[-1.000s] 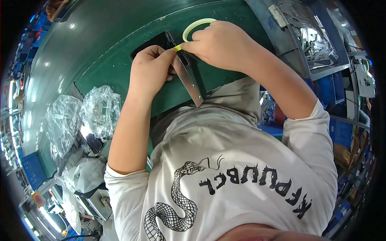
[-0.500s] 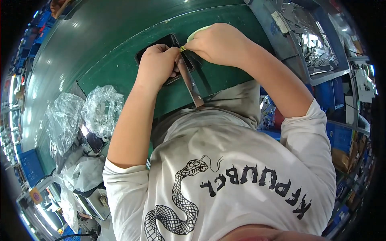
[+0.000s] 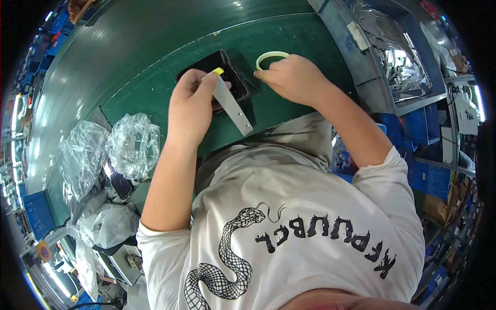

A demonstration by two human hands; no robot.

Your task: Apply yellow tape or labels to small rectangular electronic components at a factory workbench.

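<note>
My left hand [image 3: 190, 111] is closed round the upper part of a flat metal strip [image 3: 233, 107] with small holes towards its lower end. A bit of yellow tape [image 3: 218, 71] sits at the strip's top end, beside my left thumb. My right hand [image 3: 298, 80], apart from the strip to the right, has its fingers closed on a pale yellow-green tape roll [image 3: 271, 53]. Behind my left hand lies a shallow black tray [image 3: 223, 54] on the green table [image 3: 150, 85]; my hand and the strip hide part of it.
At the right stands a grey metal bin [image 3: 421, 101] with many shiny metal pieces inside. Clear plastic bags [image 3: 134, 147] lie on the left, next to a dark phone-like object [image 3: 121, 185]. A blue crate [image 3: 37, 212] is farther left.
My right hand has moved right, away from my left, with the tape roll. The strip has turned to show its lighter face, and the yellow tape stays at its top end.
</note>
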